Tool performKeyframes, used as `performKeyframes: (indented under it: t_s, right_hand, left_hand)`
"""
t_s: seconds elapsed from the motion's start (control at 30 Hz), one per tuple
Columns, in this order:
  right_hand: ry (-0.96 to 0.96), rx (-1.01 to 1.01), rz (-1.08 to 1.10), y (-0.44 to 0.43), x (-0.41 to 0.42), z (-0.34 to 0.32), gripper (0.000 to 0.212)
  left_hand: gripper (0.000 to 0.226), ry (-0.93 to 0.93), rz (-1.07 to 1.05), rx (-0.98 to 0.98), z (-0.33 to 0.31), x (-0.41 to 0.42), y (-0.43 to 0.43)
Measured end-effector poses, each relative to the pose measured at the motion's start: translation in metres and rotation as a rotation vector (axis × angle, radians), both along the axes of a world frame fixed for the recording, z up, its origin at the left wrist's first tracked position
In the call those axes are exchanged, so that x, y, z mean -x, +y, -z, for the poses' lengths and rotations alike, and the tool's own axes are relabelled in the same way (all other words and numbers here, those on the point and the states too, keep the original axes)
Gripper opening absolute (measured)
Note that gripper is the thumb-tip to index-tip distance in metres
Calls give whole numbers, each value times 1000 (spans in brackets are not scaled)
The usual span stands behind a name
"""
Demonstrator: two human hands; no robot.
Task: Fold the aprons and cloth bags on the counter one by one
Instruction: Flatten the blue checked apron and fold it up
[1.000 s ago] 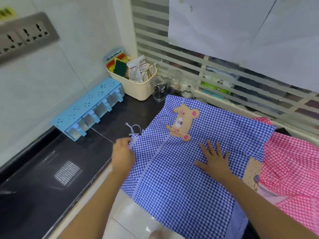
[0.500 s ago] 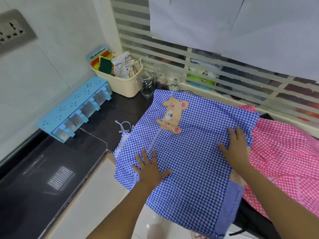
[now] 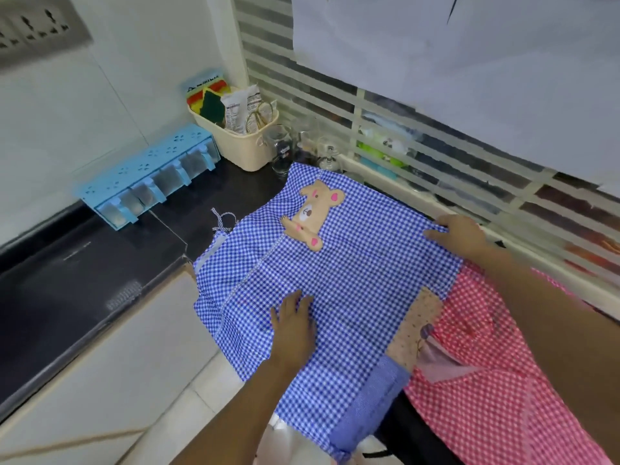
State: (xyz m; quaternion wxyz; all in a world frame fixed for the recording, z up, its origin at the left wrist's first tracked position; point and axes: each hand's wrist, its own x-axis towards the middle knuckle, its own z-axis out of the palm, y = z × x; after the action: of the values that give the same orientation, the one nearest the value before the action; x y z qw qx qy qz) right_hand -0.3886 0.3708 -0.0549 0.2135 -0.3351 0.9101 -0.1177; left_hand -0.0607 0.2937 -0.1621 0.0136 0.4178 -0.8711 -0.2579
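Observation:
A blue-and-white checked apron (image 3: 339, 283) with a tan bear patch lies spread over the black counter corner, its near part hanging over the edge. My left hand (image 3: 293, 325) rests flat on its lower middle, fingers straight. My right hand (image 3: 459, 234) lies on the apron's far right corner by the window sill; I cannot tell whether its fingers pinch the edge. A pink checked apron (image 3: 496, 374) lies to the right, partly under the blue one and under my right forearm.
A light-blue spice box (image 3: 147, 174) stands against the left wall. A cream basket (image 3: 245, 146) with sponges and packets sits in the corner, glass jars (image 3: 283, 151) beside it. The black counter (image 3: 67, 273) runs left; white floor tiles lie below.
My right hand slid along the blue apron from its middle to the far right corner. My left hand left the tie side and now lies flat lower on the cloth.

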Motion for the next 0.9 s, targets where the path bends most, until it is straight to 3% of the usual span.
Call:
performKeyframes:
  t_s: [0.1,0.17,0.27,0.4,0.47,0.53,0.57,0.63,0.7,0.77,0.9]
  right_hand:
    - [24,-110,-57,10,17,-7,47]
    - [42,-117,-82,23,25,-6,43]
    - [69,77,-103,38,24,6,41]
    - [321,365,-133,54,-17,26,45]
    - [348,446,-444,65,-53,41,37]
    - [309,316,-734,74,-75,68,46]
    - [246,192,-764,77,-77,80,64]
    - [126,65,-573,80,-70,95,83]
    - [100,84,-386,82,-66,99,67]
    - [83,256,-283,84,-71,99,49]
    - [93,560,0,95,-92,102,32]
  left_hand:
    - [81,-15,94,-6,7,-3,31]
    - [86,-89,152,38,19,-8,55]
    - [90,-244,127,50,36,-14,81]
    - [94,-250,105,-9,43,-17,88]
    - [96,-229,100,14,44,-19,88]
    - [95,-99,82,36,40,-21,85]
    - [90,10,26,-72,34,-23,84]
    - [68,350,-254,-255,19,-31,85]
    - [55,598,-733,-321,9,-44,91]
    - [58,682,-1102,-583,11,-58,102]
    - [35,754,-1423,-1225,25,-78,138]
